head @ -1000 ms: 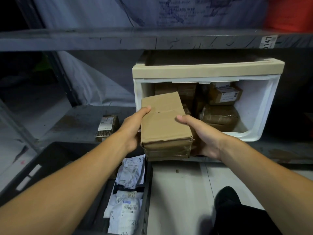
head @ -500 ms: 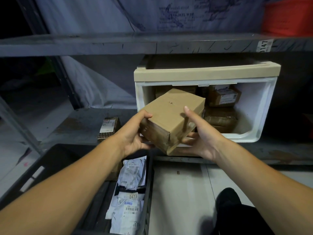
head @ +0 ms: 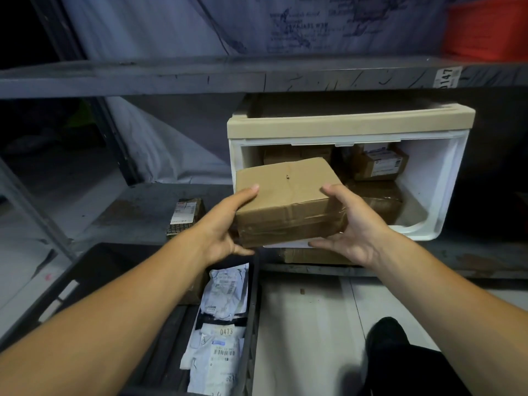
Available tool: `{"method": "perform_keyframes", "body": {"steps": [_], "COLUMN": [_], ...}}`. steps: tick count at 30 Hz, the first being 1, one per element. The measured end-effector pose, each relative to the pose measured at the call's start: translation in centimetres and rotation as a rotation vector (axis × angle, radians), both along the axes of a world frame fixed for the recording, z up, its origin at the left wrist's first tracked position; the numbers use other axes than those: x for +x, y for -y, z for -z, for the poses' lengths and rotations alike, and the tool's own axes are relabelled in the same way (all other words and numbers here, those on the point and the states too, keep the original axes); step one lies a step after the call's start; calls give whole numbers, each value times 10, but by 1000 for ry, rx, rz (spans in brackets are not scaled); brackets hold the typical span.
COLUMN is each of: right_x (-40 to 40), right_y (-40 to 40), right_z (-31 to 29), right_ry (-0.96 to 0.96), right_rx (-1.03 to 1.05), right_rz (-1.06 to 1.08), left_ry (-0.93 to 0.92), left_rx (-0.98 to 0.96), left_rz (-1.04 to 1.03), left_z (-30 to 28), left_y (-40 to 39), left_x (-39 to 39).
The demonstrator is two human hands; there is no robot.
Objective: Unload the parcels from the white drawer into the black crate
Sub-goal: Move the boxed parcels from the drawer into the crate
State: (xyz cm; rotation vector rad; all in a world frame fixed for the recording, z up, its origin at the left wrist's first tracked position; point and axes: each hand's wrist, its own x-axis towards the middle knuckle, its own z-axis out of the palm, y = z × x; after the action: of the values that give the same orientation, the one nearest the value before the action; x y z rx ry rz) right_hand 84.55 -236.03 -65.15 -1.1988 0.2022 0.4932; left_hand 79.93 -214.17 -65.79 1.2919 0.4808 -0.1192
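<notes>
A brown cardboard parcel (head: 285, 195) hangs in front of the white drawer (head: 445, 195), gripped at both ends. My left hand (head: 225, 227) holds its left end, thumb on top. My right hand (head: 348, 227) holds its right end, thumb on top and fingers below. The drawer lies on the grey shelf with its opening toward me and holds several more brown parcels (head: 377, 167). The black crate (head: 254, 310) sits low at the left, under my left arm, with white bagged parcels (head: 223, 324) in it.
A small labelled box (head: 185, 215) stands on the grey shelf (head: 128, 221) left of the drawer. A flat cardboard piece (head: 314, 257) lies under the drawer's front. The upper shelf (head: 257, 75) runs overhead. My dark shoe (head: 385, 335) is on the pale floor at right.
The parcel has been turned between my hands from a tilted, corner-down pose to lying level with its long side toward me. Both hands kept their hold.
</notes>
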Motion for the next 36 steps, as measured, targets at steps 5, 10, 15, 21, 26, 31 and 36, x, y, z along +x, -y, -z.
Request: {"method": "perform_keyframes", "body": {"steps": [5, 10, 15, 21, 26, 31, 36], "right_x": [-6, -6, -13, -10, -9, -9, -7], "right_y": [9, 5, -3, 0, 3, 0, 3], "right_z": [-9, -12, -14, -12, -11, -13, -13], "right_ry": [28, 69, 144, 422, 546, 612, 456], "right_rx": [-35, -126, -172, -188, -304, -412, -393], "right_rz": [-180, -126, -137, -336, -400, -363, -244], "left_ry": [7, 24, 22, -37, -115, -153, -2], "left_rx": [-38, -61, -51, -63, -18, 7, -49], "left_rz": [-97, -83, -224, -292, -256, -163, 29], "left_z": [1, -2, -4, -3, -1, 1, -4], "left_y": [-9, -15, -14, -19, -22, -23, -25], "left_x": [3, 2, 3, 1, -3, -6, -10]}}
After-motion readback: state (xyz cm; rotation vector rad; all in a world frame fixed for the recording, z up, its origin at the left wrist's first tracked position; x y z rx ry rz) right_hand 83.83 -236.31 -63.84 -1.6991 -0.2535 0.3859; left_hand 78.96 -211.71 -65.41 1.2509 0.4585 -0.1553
